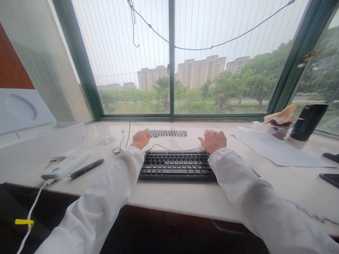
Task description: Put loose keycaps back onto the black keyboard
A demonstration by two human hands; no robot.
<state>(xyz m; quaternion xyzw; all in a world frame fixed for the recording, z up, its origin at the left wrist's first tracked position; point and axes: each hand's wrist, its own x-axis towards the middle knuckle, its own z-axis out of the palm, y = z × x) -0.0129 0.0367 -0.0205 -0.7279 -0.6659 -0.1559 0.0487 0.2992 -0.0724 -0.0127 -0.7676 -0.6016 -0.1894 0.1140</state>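
A black keyboard (177,165) lies on the pale stone counter (185,195) in front of me. Beyond it sits a row of loose dark keycaps (167,133). My left hand (140,139) rests past the keyboard's far left corner, fingers curled into a fist, just left of the keycaps. My right hand (212,140) lies past the far right corner, fingers bent down onto the counter; what is under it is hidden. A thin black cable (159,146) runs between the two hands. Both arms wear white sleeves.
A pen (86,168) and a white device (65,164) with a white cord lie at left beside a white box (39,144). Papers (278,150), a cup with a wrapper (279,125), a black bottle (308,121) and dark phones (329,178) sit at right. The window is close behind.
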